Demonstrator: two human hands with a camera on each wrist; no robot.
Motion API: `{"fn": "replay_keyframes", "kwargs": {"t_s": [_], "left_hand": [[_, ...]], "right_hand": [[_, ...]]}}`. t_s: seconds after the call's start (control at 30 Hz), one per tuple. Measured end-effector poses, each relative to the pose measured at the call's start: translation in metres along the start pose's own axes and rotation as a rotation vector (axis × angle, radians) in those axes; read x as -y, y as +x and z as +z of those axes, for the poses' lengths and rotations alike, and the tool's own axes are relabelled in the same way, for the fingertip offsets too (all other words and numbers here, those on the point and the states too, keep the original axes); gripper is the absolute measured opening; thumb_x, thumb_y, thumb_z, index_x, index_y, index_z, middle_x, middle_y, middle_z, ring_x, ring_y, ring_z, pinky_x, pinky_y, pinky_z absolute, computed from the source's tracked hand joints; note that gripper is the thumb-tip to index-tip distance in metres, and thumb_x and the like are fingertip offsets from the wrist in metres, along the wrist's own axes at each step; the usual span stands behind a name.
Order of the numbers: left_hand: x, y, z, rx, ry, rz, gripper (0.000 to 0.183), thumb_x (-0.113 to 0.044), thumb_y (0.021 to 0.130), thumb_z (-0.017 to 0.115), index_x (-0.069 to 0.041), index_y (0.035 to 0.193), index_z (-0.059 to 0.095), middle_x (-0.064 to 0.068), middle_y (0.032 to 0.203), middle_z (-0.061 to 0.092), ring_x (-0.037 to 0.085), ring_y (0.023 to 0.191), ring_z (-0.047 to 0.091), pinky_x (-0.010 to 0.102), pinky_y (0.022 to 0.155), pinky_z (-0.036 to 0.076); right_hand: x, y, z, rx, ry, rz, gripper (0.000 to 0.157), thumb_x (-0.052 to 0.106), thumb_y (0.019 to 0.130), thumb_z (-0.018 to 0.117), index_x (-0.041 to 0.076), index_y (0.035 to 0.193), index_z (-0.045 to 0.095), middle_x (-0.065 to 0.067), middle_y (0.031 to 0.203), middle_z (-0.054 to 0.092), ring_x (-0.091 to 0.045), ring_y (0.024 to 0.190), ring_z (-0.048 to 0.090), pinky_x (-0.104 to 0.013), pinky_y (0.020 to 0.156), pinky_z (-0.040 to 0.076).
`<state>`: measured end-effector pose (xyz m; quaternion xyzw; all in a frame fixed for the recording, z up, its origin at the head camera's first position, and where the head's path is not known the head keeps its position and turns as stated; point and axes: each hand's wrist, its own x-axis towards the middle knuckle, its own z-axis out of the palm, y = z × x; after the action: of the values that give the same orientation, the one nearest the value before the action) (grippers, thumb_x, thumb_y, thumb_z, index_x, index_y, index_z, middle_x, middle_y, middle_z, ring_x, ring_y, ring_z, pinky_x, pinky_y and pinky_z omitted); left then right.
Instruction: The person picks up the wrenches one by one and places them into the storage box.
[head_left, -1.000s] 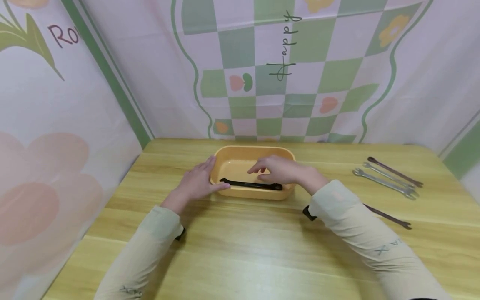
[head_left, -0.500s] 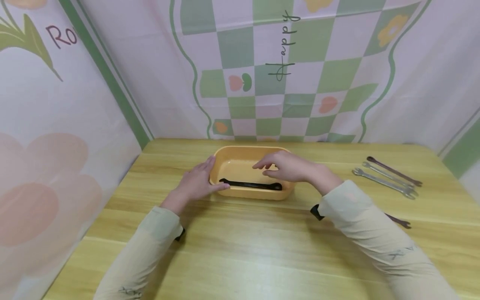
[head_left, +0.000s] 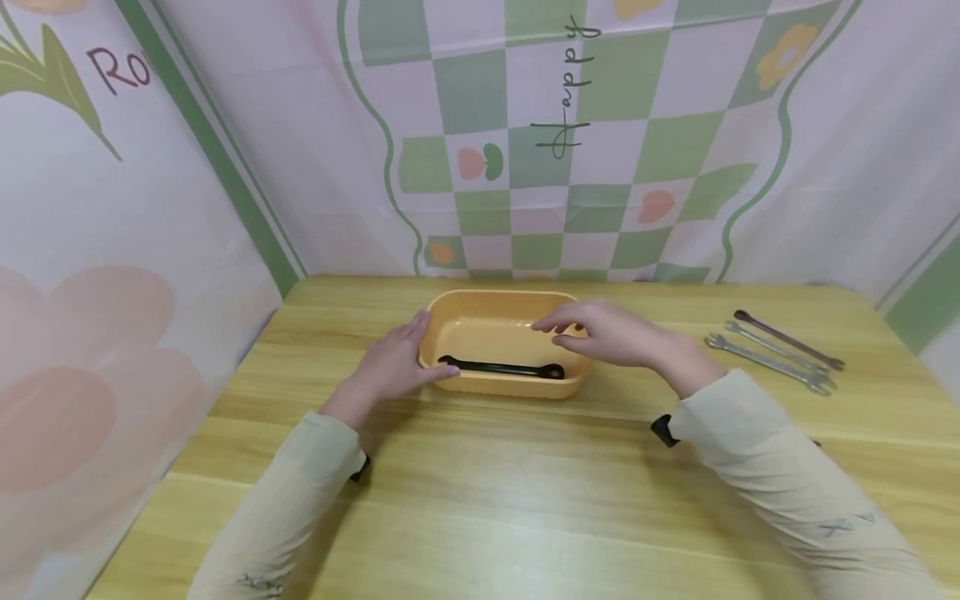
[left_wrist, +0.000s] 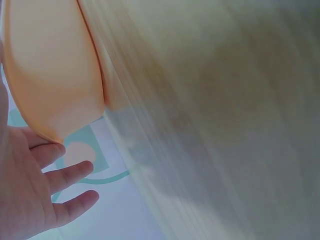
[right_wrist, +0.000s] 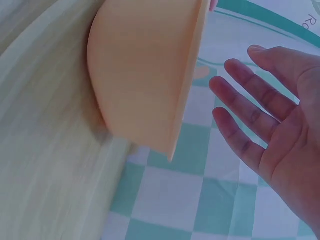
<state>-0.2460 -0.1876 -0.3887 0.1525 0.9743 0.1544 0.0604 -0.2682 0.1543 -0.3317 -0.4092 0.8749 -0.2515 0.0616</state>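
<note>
Hovering at the right end of the yellow bin [head_left: 510,387], the right hand [head_left: 611,332] holds nothing in the head view, its fingers loosely spread. The left hand [head_left: 386,362] lies against the left end, thumb over the near rim. A black wrench [head_left: 502,367] lies inside along the near wall; a bump to the bin could slide it against that thumb. Far right on the table [head_left: 480,500], a silver wrench [head_left: 768,362] lies close to two others, so lifting one could drag its neighbours. A dark tip [head_left: 816,444] shows beside the right sleeve [head_left: 772,450]; a low forearm might knock it.

In the left wrist view, the fingers extend past the rim without wrapping it, so a push from the right could pivot the bin.

The right wrist view shows fingers apart from the rim; lowered carelessly, they could clip it.
</note>
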Motion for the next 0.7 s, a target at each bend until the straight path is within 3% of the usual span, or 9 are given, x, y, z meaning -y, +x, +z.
{"fn": "replay_keyframes", "kwargs": {"t_s": [0.43, 0.7], "left_hand": [[0.001, -0.002, 0.000, -0.001, 0.003, 0.010, 0.113, -0.075, 0.090, 0.058, -0.006, 0.165, 0.009, 0.012, 0.171, 0.012, 0.036, 0.152, 0.024, 0.067, 0.116, 0.024], [0.000, -0.001, 0.000, -0.004, -0.003, 0.015, 0.115, -0.079, 0.088, 0.056, -0.007, 0.165, 0.008, 0.011, 0.171, 0.011, 0.037, 0.153, 0.023, 0.068, 0.116, 0.023]], "right_hand": [[-0.016, -0.036, -0.017, -0.061, -0.006, 0.081, 0.031, 0.008, 0.102, 0.063, 0.007, 0.133, 0.069, -0.012, 0.125, 0.070, -0.030, 0.112, 0.066, -0.056, 0.092, 0.053], [-0.032, -0.062, -0.021, -0.100, -0.033, 0.077, 0.030, 0.003, 0.100, 0.065, 0.004, 0.130, 0.070, -0.011, 0.121, 0.071, -0.028, 0.106, 0.068, -0.049, 0.087, 0.058]]}}
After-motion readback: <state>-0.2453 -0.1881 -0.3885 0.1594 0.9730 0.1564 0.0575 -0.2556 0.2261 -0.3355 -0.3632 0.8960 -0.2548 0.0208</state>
